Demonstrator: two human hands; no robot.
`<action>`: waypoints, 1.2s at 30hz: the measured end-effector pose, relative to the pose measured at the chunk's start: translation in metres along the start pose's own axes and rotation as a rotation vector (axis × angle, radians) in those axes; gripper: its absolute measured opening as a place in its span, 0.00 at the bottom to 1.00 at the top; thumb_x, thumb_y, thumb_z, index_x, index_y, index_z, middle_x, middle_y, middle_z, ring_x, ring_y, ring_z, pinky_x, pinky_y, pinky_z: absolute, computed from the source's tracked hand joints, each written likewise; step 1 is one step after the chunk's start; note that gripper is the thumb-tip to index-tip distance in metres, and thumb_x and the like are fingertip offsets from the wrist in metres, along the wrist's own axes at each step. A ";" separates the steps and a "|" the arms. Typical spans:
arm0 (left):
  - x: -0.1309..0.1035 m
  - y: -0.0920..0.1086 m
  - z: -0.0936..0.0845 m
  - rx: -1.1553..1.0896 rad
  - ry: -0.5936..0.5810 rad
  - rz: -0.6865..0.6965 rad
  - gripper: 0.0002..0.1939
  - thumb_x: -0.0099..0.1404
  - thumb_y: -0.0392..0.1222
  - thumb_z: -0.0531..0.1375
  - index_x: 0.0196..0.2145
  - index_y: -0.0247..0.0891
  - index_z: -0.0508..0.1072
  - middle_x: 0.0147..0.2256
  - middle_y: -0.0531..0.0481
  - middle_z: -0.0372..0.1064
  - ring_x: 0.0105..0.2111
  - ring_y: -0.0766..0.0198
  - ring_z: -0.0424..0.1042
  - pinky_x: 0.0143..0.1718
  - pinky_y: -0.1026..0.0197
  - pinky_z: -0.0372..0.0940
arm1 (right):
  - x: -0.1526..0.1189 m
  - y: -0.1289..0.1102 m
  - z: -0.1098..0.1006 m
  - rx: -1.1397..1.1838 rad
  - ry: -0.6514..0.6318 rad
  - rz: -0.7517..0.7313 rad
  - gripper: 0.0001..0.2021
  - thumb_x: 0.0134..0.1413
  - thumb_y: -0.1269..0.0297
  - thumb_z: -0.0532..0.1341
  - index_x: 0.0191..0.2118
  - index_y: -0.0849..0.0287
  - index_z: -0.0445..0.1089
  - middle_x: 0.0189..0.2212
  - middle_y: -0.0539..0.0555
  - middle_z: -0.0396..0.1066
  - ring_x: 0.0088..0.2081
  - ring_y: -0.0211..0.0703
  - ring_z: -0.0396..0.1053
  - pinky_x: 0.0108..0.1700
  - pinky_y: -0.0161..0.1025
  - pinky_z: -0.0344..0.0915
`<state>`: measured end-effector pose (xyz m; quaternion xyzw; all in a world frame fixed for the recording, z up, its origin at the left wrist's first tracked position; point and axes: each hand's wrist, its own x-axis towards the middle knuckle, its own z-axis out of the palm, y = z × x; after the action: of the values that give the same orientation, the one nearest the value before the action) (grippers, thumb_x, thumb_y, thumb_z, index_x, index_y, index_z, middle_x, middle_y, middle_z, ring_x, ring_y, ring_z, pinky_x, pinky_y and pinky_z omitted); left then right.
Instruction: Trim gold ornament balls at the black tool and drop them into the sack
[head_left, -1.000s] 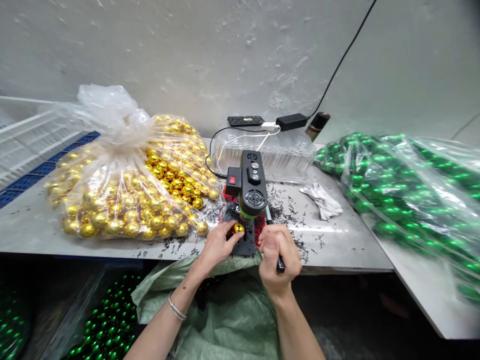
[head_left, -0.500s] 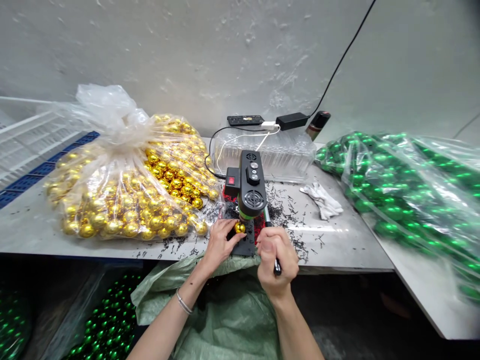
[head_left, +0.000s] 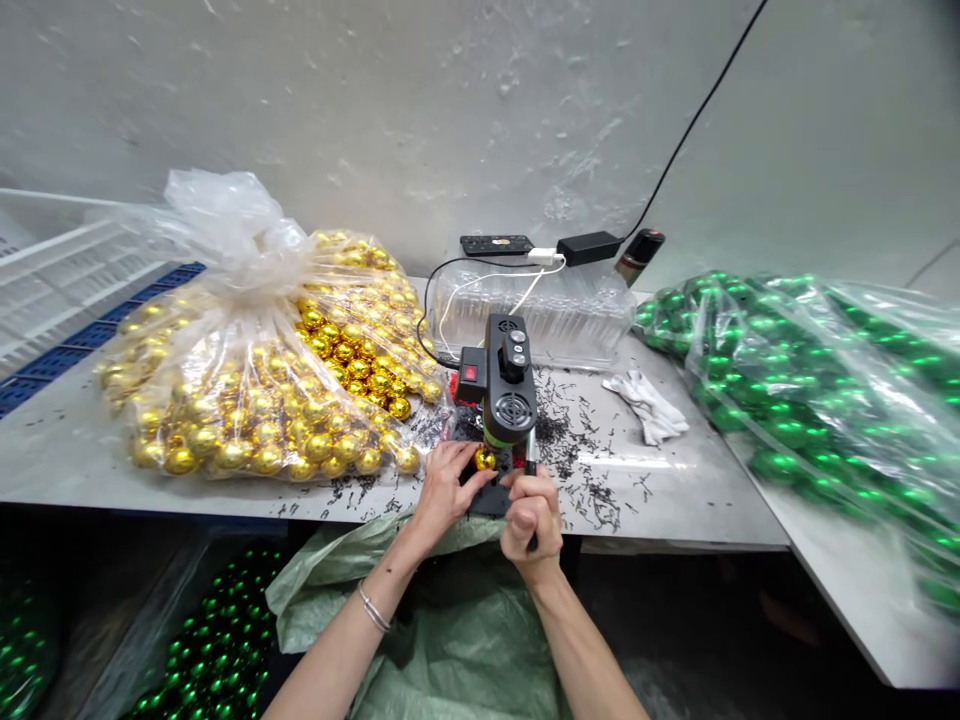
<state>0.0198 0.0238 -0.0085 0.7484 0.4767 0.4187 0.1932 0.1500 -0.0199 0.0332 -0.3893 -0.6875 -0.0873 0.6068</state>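
A shiny gold ball (head_left: 485, 458) sits under the head of a black bench machine (head_left: 511, 385), which has round vents and a red switch. The fingers and thumb of my left hand (head_left: 448, 487) close round the ball's left and front sides. My right hand (head_left: 533, 518) is wrapped in a fist round a lever (head_left: 532, 455) with a black grip, on the machine's right side. Below the ball is the machine's dark base plate (head_left: 489, 501). Small black scraps (head_left: 600, 495) lie scattered about the machine.
A clear bag of gold balls (head_left: 262, 400) stands left; bagged green balls (head_left: 795, 370) lie right. Behind the machine are a clear plastic case (head_left: 585, 310), a power strip (head_left: 496, 245) and an adapter (head_left: 590, 248). White gloves (head_left: 649, 405) lie right. Green sacking (head_left: 465, 620) hangs below the table edge.
My right hand has moved left and a little down with the lever, closer to the machine. My left hand stays at the gold ball. The whole view has shifted slightly.
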 end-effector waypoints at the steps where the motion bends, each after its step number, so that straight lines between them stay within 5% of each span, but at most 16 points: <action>1: 0.000 0.000 0.001 0.000 0.000 0.001 0.15 0.65 0.46 0.63 0.48 0.39 0.75 0.43 0.42 0.75 0.45 0.52 0.71 0.49 0.47 0.66 | -0.001 0.001 0.000 -0.005 -0.017 -0.018 0.14 0.67 0.67 0.46 0.28 0.56 0.58 0.28 0.48 0.62 0.31 0.36 0.68 0.43 0.43 0.69; 5: 0.003 -0.002 0.003 -0.014 -0.004 0.000 0.15 0.65 0.46 0.62 0.48 0.38 0.75 0.44 0.42 0.75 0.45 0.52 0.71 0.49 0.46 0.67 | 0.014 -0.008 -0.008 0.016 0.002 0.015 0.14 0.66 0.69 0.47 0.27 0.56 0.58 0.27 0.48 0.62 0.29 0.36 0.66 0.43 0.44 0.68; 8: -0.001 0.000 -0.002 -0.050 -0.027 0.011 0.16 0.66 0.45 0.61 0.50 0.38 0.73 0.46 0.41 0.74 0.47 0.51 0.71 0.51 0.45 0.66 | 0.044 -0.024 -0.018 0.048 0.014 0.151 0.13 0.63 0.73 0.51 0.26 0.57 0.58 0.26 0.49 0.63 0.28 0.36 0.64 0.32 0.37 0.63; 12: -0.024 0.011 -0.031 -0.041 -0.196 0.121 0.19 0.67 0.40 0.56 0.55 0.37 0.68 0.54 0.38 0.69 0.57 0.50 0.65 0.60 0.43 0.59 | 0.075 -0.040 -0.027 0.080 -0.039 0.254 0.14 0.62 0.75 0.52 0.25 0.57 0.59 0.25 0.49 0.63 0.28 0.36 0.64 0.30 0.36 0.60; 16: -0.033 0.018 -0.069 0.042 -0.413 0.266 0.34 0.66 0.50 0.59 0.65 0.40 0.56 0.66 0.38 0.54 0.66 0.47 0.53 0.64 0.41 0.52 | 0.072 -0.041 -0.024 0.067 -0.008 0.234 0.14 0.62 0.75 0.52 0.25 0.57 0.59 0.25 0.49 0.63 0.28 0.36 0.64 0.30 0.36 0.59; 18: -0.018 0.012 -0.081 0.098 -0.336 0.241 0.33 0.67 0.52 0.58 0.65 0.39 0.56 0.65 0.37 0.56 0.64 0.48 0.57 0.63 0.43 0.54 | 0.065 -0.039 -0.021 0.058 0.013 0.229 0.14 0.62 0.75 0.52 0.25 0.57 0.59 0.24 0.49 0.63 0.27 0.36 0.63 0.29 0.37 0.59; 21: 0.022 -0.007 -0.084 0.313 -0.071 0.020 0.19 0.70 0.45 0.53 0.55 0.35 0.68 0.55 0.35 0.68 0.55 0.48 0.67 0.57 0.44 0.60 | 0.059 -0.038 -0.017 0.053 0.045 0.226 0.14 0.62 0.75 0.52 0.24 0.57 0.58 0.24 0.49 0.62 0.26 0.36 0.63 0.29 0.37 0.59; 24: 0.057 -0.030 -0.079 0.514 -0.085 -0.188 0.10 0.66 0.35 0.55 0.42 0.35 0.75 0.40 0.36 0.73 0.45 0.46 0.71 0.50 0.43 0.62 | 0.059 -0.038 -0.017 0.057 0.052 0.236 0.14 0.62 0.75 0.52 0.24 0.57 0.59 0.24 0.49 0.62 0.26 0.36 0.63 0.28 0.36 0.59; 27: 0.073 -0.044 -0.076 0.507 -0.157 -0.229 0.09 0.60 0.30 0.58 0.37 0.38 0.75 0.32 0.42 0.72 0.41 0.48 0.71 0.49 0.46 0.62 | 0.059 -0.037 -0.017 0.066 0.044 0.232 0.14 0.62 0.75 0.52 0.25 0.57 0.59 0.24 0.49 0.62 0.26 0.36 0.63 0.28 0.36 0.60; 30: 0.074 -0.044 -0.081 0.361 -0.186 -0.224 0.13 0.60 0.36 0.61 0.44 0.38 0.74 0.36 0.43 0.74 0.40 0.50 0.72 0.47 0.50 0.64 | 0.058 -0.036 -0.018 0.071 0.038 0.212 0.14 0.61 0.77 0.52 0.25 0.57 0.59 0.24 0.49 0.62 0.27 0.36 0.63 0.29 0.36 0.60; 36: 0.050 -0.013 -0.085 -0.573 -0.144 -0.495 0.28 0.60 0.57 0.62 0.51 0.35 0.69 0.42 0.44 0.74 0.39 0.58 0.74 0.40 0.58 0.69 | 0.059 -0.035 -0.019 0.074 0.030 0.205 0.13 0.61 0.77 0.52 0.25 0.57 0.59 0.24 0.48 0.62 0.27 0.36 0.63 0.29 0.36 0.59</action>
<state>-0.0468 0.0641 0.0534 0.5542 0.4917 0.4218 0.5226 0.1440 -0.0300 0.1031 -0.4334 -0.6376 -0.0052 0.6369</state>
